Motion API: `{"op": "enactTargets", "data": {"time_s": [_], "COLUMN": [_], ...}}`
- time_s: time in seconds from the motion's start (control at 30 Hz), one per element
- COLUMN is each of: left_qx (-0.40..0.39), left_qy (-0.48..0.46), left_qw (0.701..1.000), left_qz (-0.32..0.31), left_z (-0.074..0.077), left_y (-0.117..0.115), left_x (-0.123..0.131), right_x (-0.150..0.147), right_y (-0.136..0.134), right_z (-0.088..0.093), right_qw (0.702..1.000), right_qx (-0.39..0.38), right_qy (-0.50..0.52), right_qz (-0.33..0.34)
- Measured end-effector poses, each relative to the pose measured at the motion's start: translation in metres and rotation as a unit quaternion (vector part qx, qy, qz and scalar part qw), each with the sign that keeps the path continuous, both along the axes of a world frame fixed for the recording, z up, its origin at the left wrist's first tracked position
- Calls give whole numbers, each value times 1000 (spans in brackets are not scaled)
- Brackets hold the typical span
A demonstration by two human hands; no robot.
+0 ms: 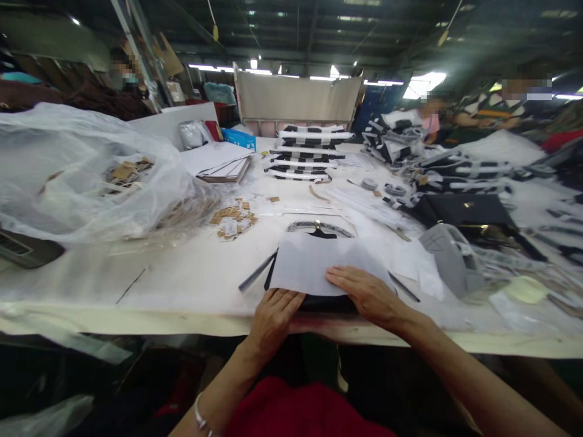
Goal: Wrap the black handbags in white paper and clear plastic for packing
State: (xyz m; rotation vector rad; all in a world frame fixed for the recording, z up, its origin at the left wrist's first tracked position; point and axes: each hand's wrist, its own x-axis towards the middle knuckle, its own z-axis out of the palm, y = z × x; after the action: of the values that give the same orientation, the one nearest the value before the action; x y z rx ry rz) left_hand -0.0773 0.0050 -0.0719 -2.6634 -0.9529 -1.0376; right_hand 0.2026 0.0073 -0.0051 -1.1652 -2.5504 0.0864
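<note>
A black handbag point(328, 303) lies flat at the table's front edge, its wrapped handle point(298, 227) arching away from me. Over most of the bag rests a white sheet point(314, 261), which hides its front. My left hand point(277, 309) lies at the near left corner, fingers stretched along the sheet's lower edge. Flat on the right part of the sheet is my right hand point(364, 291), its fingers extended. Grey wrapped strips stick out on both sides of the bag.
Small tan and white tags point(234, 218) lie in a pile beyond the bag, left of centre. A large clear plastic bag point(82, 176) fills the left. Stacked wrapped black pieces point(307, 155) stand at the back. Another black bag point(464, 212) is at right. People stand behind the table.
</note>
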Motion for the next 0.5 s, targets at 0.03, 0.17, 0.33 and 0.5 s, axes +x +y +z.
{"op": "enactTargets", "data": {"time_s": [0.03, 0.17, 0.33, 0.5], "left_qx": [3, 7, 17, 40], "left_qy": [-8, -31, -63, 21], "left_qw": [1000, 999, 997, 999], "left_qz": [-6, -27, -45, -30], "left_z": [0, 9, 48, 81], "left_y": [1, 3, -10, -7], "left_x": [1, 0, -2, 19], "right_x": [0, -1, -2, 1], "right_y": [-1, -7, -12, -12], "right_z": [0, -4, -8, -14], "right_qw": [1000, 999, 995, 996], "right_qx": [-4, -39, -94, -85], "right_qy": [-3, -5, -11, -12], "right_qz": [-2, -17, -32, -25]}}
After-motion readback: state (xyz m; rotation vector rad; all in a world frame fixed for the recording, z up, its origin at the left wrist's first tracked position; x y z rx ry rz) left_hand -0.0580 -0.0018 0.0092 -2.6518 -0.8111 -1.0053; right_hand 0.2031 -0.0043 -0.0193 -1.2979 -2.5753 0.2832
